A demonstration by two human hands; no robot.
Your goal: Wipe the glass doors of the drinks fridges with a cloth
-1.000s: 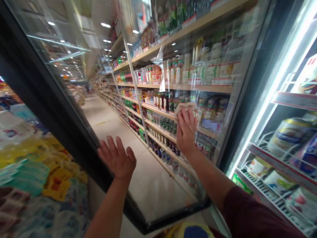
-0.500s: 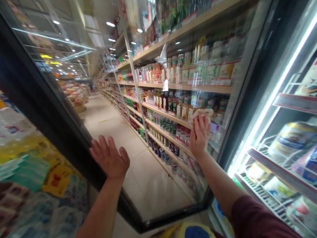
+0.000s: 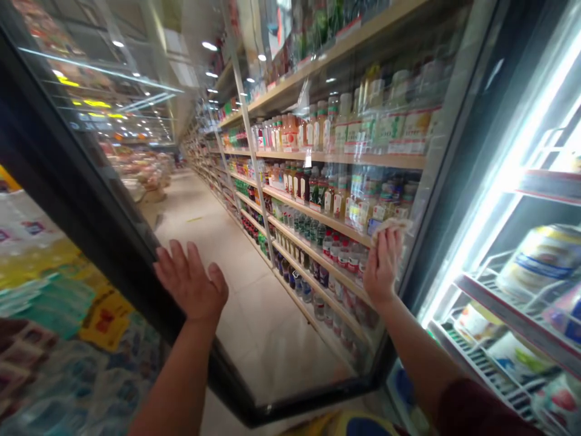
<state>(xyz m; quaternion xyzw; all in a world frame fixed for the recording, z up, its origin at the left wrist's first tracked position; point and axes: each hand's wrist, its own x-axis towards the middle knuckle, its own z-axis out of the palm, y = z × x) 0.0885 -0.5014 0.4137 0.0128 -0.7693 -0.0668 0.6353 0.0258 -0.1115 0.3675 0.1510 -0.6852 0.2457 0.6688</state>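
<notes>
Grips a pale cloth (image 3: pixel 394 227) in the right hand (image 3: pixel 381 272), fingers drawn together over its lower part, a fold jutting past the fingertips. Seems to rest it on the glass door (image 3: pixel 313 401), near the cooler-side edge; cannot tell the firmness of contact. Carries nothing in the left hand (image 3: pixel 193 290): fingers spread, thumb set apart, raised in front of the slanting door frame (image 3: pixel 121 241). Cannot tell touch from hover there.

For a clean pass, press the cloth flat under the whole length of the right fingers, rather than leaning on the tips alone. Run each stroke right up to the edge just beside the fingertips, overlapping the last one a little. Turn to a fresh fold upon any streak. Brace the frame, not the bare glass, with the left fingers, to avoid new prints and to steady a door likely to swing.

To the right of the right fingers, find the lit cooler (image 3: pixel 521 321), with wire racks (image 3: pixel 481 357) bearing a yellow-and-white container (image 3: pixel 540 263), perhaps a can, and fruit-printed packs (image 3: pixel 520 357) below; too blurred to read. Through the glass, left of the right fingers, see rows of shelved bottles (image 3: pixel 333 197), amber, dark or clear. Left of the left fingers, see yellow-filled bottles (image 3: pixel 40 260) packed close.
</notes>
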